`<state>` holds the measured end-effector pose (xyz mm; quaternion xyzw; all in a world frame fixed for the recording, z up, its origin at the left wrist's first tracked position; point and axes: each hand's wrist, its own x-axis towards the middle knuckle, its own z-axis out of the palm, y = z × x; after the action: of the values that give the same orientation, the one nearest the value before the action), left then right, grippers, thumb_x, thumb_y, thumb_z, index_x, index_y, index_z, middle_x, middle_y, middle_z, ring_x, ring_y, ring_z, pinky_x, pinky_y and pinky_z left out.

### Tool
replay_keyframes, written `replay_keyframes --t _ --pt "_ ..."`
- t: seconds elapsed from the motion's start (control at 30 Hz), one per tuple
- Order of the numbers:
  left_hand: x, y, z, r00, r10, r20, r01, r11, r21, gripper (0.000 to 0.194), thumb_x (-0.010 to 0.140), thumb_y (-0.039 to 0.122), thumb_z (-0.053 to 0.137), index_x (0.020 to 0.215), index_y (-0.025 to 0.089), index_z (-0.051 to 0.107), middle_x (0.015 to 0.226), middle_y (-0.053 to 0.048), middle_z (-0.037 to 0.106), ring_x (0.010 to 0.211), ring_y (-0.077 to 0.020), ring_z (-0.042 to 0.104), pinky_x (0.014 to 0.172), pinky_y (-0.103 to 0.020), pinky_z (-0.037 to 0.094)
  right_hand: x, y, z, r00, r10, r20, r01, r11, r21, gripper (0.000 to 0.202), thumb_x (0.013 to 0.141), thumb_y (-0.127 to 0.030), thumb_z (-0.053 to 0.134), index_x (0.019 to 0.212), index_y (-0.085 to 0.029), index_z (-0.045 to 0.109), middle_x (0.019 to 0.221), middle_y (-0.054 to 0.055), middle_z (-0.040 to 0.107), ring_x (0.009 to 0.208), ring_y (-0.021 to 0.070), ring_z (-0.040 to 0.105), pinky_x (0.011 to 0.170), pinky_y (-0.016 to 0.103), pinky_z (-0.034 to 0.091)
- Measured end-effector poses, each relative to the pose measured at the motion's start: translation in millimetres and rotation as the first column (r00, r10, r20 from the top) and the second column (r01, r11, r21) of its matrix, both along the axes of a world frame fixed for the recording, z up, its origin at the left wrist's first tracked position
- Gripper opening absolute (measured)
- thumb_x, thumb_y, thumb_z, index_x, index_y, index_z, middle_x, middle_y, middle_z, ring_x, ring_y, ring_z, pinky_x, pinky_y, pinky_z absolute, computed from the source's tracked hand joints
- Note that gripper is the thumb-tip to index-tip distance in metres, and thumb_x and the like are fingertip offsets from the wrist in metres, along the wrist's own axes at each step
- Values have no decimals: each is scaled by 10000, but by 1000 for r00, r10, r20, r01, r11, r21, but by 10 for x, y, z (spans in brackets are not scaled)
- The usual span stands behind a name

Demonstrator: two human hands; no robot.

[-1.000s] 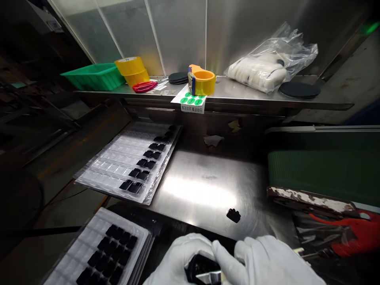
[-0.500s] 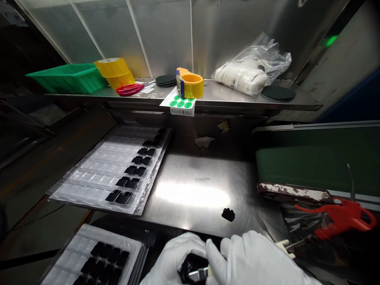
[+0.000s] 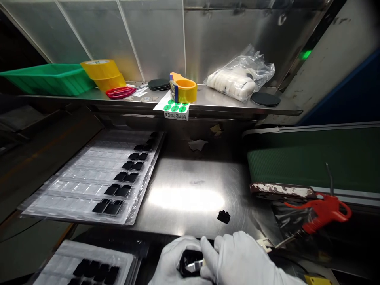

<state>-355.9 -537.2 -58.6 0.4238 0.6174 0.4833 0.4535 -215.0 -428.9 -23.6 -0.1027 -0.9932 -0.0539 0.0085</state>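
Bins come first at ten o'clock: a green bin (image 3: 49, 79) sits on the steel shelf (image 3: 222, 103), with stacked yellow tape rolls (image 3: 103, 74) just beside it and a red tool (image 3: 120, 92) lying flat in front of them. Below, at nine o'clock, a clear tray (image 3: 71, 186) rests tilted on the steel table (image 3: 187, 194), its right columns filled with black parts. At seven o'clock a second tray (image 3: 89, 261) holds more black parts at the bottom edge of view. At twelve o'clock a tape dispenser (image 3: 183, 89) stands on the shelf above a sheet of green stickers (image 3: 175, 109) that hangs over the shelf lip. At six o'clock, the left hand (image 3: 172, 261), in a white glove, is curled around a small black part (image 3: 190, 263), gripping it from the left. The right hand (image 3: 240, 259), also gloved, closes its thumb and fingers on the same part from the right, touching the left hand. A single loose black piece (image 3: 223, 216) lies on the table just above the hands. At one o'clock a plastic bag (image 3: 240, 77) of white items rests on the shelf. At three o'clock lies a green belt (image 3: 311, 162), and at four o'clock a red air gun (image 3: 322, 209).
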Motion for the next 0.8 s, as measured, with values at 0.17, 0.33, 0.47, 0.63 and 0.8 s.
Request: replay_keyframes --t 0.17,0.33,0.47,0.63,0.8 --pt "-20 29 -53 997 -61 -36 60 998 -28 350 683 510 788 843 203 731 842 -57 706 822 -234 647 798 -330 495 -148 153 336 897 -67 436 231 914 -334 177 861 -351 582 936 -202 643 745 47 724 515 204 622 381 333 160" --pt "-112 19 -393 997 -66 -30 59 980 -191 371 677 498 786 906 212 730 893 -61 718 875 -261 642 846 -356 477 156 528 -46 935 -155 318 340 141 -930 238 880 -391 537 739 -222 625 583 -80 502 534 87 454 485 226 291" --pt "-195 40 -984 902 339 266 -151 827 -542 383 759 471 697 963 149 665 919 -89 728 937 -279 666 846 -353 478 439 816 -1171 650 -711 269 555 202 -807 381 939 -311 333 802 -143 646 677 29 612 653 176 567 598 292 406" --pt "-157 294 -1412 631 532 565 77 681 -728 541 738 415 728 1167 134 556 960 -131 717 962 -272 693 666 -267 503 478 1055 -1829 517 -846 128 678 314 -664 497 813 -172 473 1305 -115 519 1265 166 582 1209 289 510 1034 401 366" --pt "-43 842 -1418 521 579 627 147 662 -735 208 756 311 712 889 190 606 714 -33 715 669 -202 698 501 -240 496 326 945 -1765 648 -738 186 670 437 -599 790 623 -321 708 1360 -194 453 1103 107 680 1003 296 627 851 356 488"
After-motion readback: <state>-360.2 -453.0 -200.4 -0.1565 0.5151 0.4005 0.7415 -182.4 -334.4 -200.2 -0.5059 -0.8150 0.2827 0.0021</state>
